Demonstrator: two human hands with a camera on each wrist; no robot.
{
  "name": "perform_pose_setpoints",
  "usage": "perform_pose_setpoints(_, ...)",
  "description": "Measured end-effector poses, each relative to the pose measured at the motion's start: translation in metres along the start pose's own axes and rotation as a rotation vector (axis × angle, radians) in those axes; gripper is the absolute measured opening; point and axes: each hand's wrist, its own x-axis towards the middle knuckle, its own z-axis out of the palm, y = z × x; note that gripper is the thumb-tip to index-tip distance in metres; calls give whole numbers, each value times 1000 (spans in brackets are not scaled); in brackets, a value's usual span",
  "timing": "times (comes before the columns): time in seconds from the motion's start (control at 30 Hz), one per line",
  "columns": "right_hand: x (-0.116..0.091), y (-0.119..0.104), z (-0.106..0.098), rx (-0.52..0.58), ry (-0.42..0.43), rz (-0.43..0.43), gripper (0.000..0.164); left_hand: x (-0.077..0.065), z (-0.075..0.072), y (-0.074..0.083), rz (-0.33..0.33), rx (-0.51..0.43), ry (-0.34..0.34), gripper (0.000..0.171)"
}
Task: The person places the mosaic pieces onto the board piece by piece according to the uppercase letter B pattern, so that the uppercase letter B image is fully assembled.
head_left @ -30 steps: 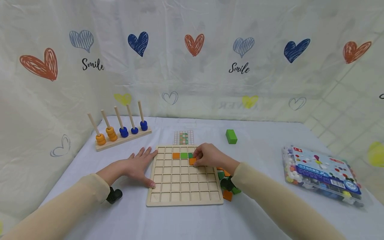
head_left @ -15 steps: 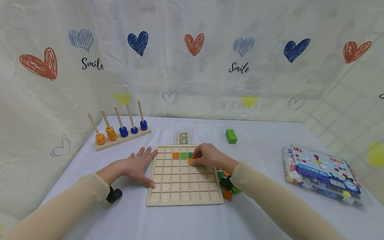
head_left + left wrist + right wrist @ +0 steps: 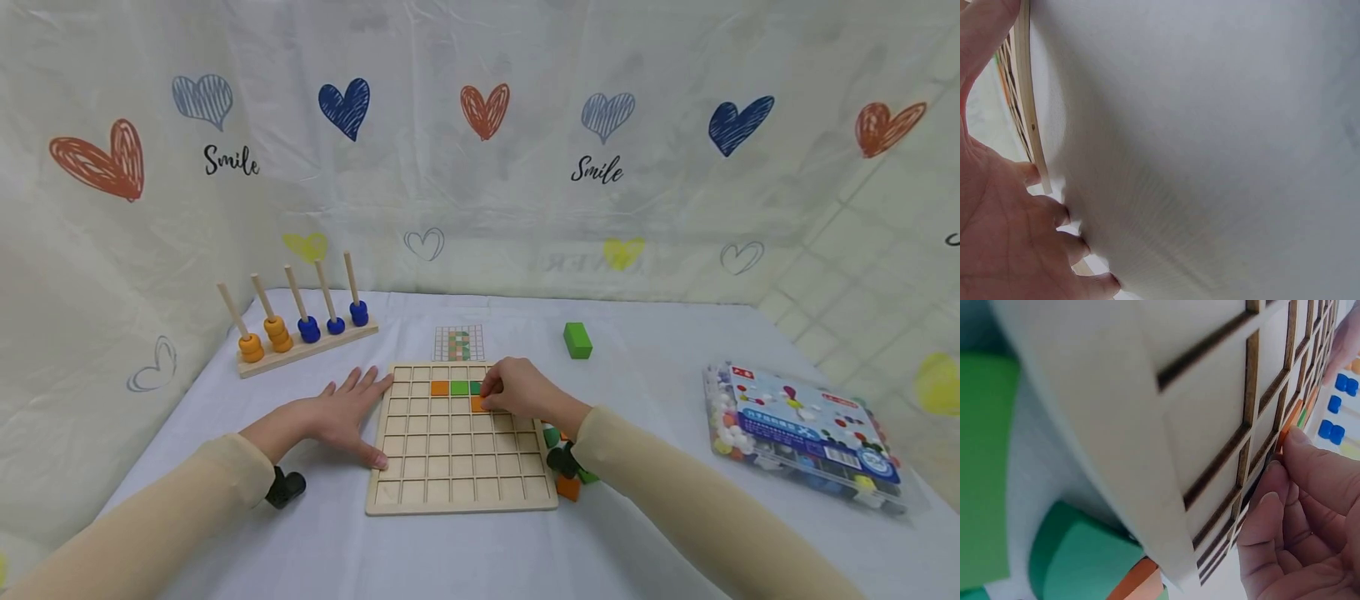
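A wooden grid board (image 3: pixel 461 493) lies on the table. My left hand (image 3: pixel 339 417) is spread along its left edge, thumb and fingertips at the rim; the left wrist view shows the palm (image 3: pixel 1004 231) beside the board's side. Over the upper part of the grid, my right hand (image 3: pixel 525 390) pinches an orange square tile (image 3: pixel 477 405), its thumb and fingertips close together in the right wrist view, where the tile (image 3: pixel 1289 427) stands at a cell. In the row above sit an orange tile (image 3: pixel 439 388), a light green tile (image 3: pixel 459 388) and a dark green one (image 3: pixel 476 387), partly hidden by the fingers.
Loose orange and green pieces (image 3: pixel 567 487) lie against the board's right side, partly under the right wrist. Behind the board is a printed grid card (image 3: pixel 459 343). A bead-peg stand (image 3: pixel 309 350), a green block (image 3: pixel 577 341) and a clear plastic case (image 3: pixel 806 437) stand around.
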Motion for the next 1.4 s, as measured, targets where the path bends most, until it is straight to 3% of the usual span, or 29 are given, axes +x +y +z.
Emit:
perform_pose_setpoints(0.43,-10,12,-14,-22,-37,-3,14,-2,-1,2,1,-1,-1,130)
perform_pose_setpoints(0.67,-27,35,-34,-49,-35,15,16,-2,-1,3,-1,0,-3,130)
perform_pose_setpoints(0.83,-40,59,-49,-62,-10,54,18,-1,-1,3,-5,4,-3,131)
perform_pose_setpoints(1.0,-48,76,-57,-153,-9,149,21,-2,0,1,-3,-2,-4,130)
perform_pose_setpoints(1.13,-51,80,-56,-192,-35,223,27,-2,0,1,-3,-5,-4,130)
perform_pose_setpoints(1.4,-48,76,-50,-200,-19,267,28,-3,-1,3,2,-2,-3,130)
